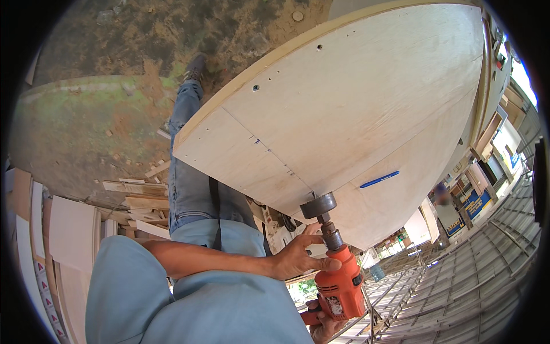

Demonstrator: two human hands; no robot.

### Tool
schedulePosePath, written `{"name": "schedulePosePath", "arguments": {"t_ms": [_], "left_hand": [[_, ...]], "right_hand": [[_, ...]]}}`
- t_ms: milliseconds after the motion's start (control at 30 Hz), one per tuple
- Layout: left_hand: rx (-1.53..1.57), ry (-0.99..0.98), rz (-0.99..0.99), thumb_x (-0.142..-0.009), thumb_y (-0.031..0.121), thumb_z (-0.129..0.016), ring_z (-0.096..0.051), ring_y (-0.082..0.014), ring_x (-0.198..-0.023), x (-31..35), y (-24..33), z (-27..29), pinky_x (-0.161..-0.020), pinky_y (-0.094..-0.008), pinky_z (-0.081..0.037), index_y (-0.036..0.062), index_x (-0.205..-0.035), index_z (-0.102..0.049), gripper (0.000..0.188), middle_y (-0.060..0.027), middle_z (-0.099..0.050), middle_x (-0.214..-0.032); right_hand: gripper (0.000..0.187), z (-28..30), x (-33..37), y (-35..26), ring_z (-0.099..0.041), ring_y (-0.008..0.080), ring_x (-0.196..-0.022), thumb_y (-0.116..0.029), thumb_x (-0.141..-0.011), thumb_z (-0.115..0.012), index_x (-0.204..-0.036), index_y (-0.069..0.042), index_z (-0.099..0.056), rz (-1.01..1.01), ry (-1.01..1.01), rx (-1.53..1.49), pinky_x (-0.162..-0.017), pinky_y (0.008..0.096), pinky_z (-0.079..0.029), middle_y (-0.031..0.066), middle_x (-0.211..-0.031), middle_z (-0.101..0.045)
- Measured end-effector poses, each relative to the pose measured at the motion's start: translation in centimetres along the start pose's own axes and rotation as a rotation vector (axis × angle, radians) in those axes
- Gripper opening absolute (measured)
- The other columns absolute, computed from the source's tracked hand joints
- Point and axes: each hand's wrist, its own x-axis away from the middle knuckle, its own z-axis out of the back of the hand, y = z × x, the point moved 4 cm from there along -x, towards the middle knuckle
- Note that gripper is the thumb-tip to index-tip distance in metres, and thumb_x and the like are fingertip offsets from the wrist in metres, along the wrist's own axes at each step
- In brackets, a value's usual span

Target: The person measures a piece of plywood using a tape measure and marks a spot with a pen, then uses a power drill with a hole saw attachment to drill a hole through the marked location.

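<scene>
An orange power drill [339, 286] with a dark, round hole saw [319, 207] in its chuck is held up against the pale plywood panel [366, 109]. My left hand [301, 256] is closed about the drill's front end, just behind the chuck. Lower down, my right hand [326, 328] grips the handle, its fingers partly hidden by the drill body. The pilot bit points at a pencil line on the panel; whether it touches the wood I cannot tell. A blue pen [379, 179] lies on the panel, right of the hole saw.
Screw holes and pencil marks dot the panel, whose curved edge [286, 49] runs across the top. Wood offcuts [150, 206] and leaning boards [71, 229] crowd the left. Sawdust covers the floor [132, 46]. Shelves and metal roofing [458, 286] show at right.
</scene>
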Motion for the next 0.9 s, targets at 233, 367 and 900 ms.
{"name": "schedulePosePath", "arguments": {"t_ms": [233, 367, 900], "left_hand": [[0.113, 0.004, -0.021, -0.082, 0.049, -0.092, -0.027, -0.0327, -0.152, 0.1, 0.1, -0.4, -0.124, -0.0515, -0.030, 0.0114, -0.119, -0.078, 0.054, -0.0136, -0.036, -0.152], [0.053, -0.033, 0.013, -0.082, 0.051, -0.091, -0.006, -0.0362, -0.163, 0.2, -0.4, 0.0, -0.130, -0.0557, -0.006, 0.0216, -0.133, -0.073, 0.061, -0.0193, -0.025, -0.169], [0.115, -0.066, 0.067, -0.084, 0.050, -0.089, 0.003, -0.0360, -0.164, 0.2, -0.6, 0.0, -0.130, -0.0557, 0.000, 0.0187, -0.132, -0.073, 0.060, -0.0195, -0.016, -0.175]], "right_hand": [[0.084, 0.1, 0.4, 0.1, -0.076, 0.0333, -0.077, 0.004, -0.072, -0.080, -0.145, 0.008, -0.039, 0.002, -0.001, -0.024, -0.066, 0.0437, -0.068, 0.0240, -0.094, -0.070], [0.091, -0.6, 0.1, -0.4, -0.075, 0.0329, -0.076, 0.003, -0.069, -0.083, -0.147, 0.007, -0.037, 0.030, 0.017, -0.016, -0.067, 0.0398, -0.067, 0.0235, -0.098, -0.071], [0.091, -0.5, -0.2, -2.0, -0.064, 0.0364, -0.101, -0.008, -0.075, -0.086, -0.151, 0.004, -0.039, -0.005, -0.036, 0.105, -0.082, 0.0399, -0.059, 0.0263, -0.125, -0.056]]}}
